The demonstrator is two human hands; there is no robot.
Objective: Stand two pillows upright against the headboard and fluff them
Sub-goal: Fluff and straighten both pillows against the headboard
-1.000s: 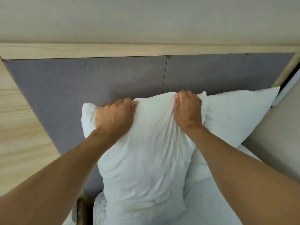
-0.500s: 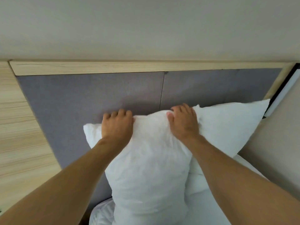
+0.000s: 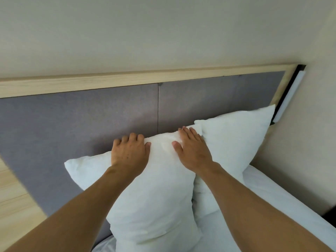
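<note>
1. the near pillow (image 3: 151,193) stands upright on the white bed sheet (image 3: 272,206), its back against the grey padded headboard (image 3: 91,113), left of the headboard's middle seam.
2. the second pillow (image 3: 234,140) stands just beside it to the right, also leaning on the headboard; the two touch along their inner edges, and the near one overlaps it slightly in front.
3. the left hand (image 3: 129,153) rests on the near pillow's top edge with its fingers curled over the ridge toward the headboard; the fingertips go behind the fabric, so whether they pinch the cover or only hook it cannot be told.
4. the right hand (image 3: 192,150) lies flat on the same pillow's upper right corner, fingers spread apart and extended, pressing and gripping nothing.
5. handling judgement: the pillow looks light and very soft. the cover wrinkles and dimples between the two hands, so it probably yields to any push and holds no shape by itself.
6. the cotton-like cover seems to give fair friction and nothing here is fragile, so firm squeezes and pats are safe.
7. best hold, as a judgement: the two top corners or both side edges, with whole hands and not fingertips, so the filling shifts evenly.
8. the risk is slumping: a soft pillow pushed only at the top may fold forward or slide down the headboard, so the base wants to stay tucked at the mattress edge.
</note>
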